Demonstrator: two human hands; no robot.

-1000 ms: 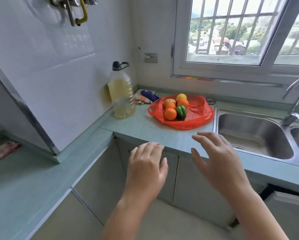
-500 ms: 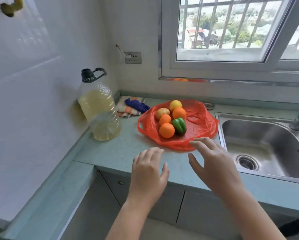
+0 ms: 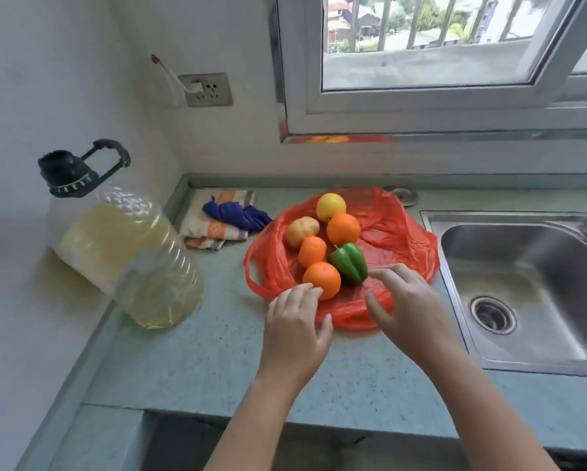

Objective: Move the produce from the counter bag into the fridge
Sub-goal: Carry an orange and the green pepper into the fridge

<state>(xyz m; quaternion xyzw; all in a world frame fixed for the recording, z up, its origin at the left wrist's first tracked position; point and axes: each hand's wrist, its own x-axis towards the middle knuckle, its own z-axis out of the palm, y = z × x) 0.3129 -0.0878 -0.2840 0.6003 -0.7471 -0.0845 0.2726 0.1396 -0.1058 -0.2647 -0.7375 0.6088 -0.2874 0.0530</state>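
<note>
A red plastic bag (image 3: 394, 232) lies spread flat on the green counter (image 3: 200, 362). On it rest three oranges, the nearest one (image 3: 322, 278) at the front, a green bell pepper (image 3: 349, 261), a yellow fruit (image 3: 331, 206) and a tan potato-like piece (image 3: 301, 230). My left hand (image 3: 293, 329) hovers open with its fingertips at the nearest orange. My right hand (image 3: 409, 311) is open too, fingers spread just in front of the pepper, over the bag's front edge. Neither hand holds anything. No fridge is in view.
A large bottle of yellow oil (image 3: 122, 246) stands at the left by the wall. Folded cloths (image 3: 224, 219) lie behind the bag. A steel sink (image 3: 523, 283) is at the right, with a window above and a wall socket (image 3: 205, 90).
I have come closer to the counter and both hands have reached forward, from the counter's front edge to the bag. The left fingertips now reach the nearest orange.
</note>
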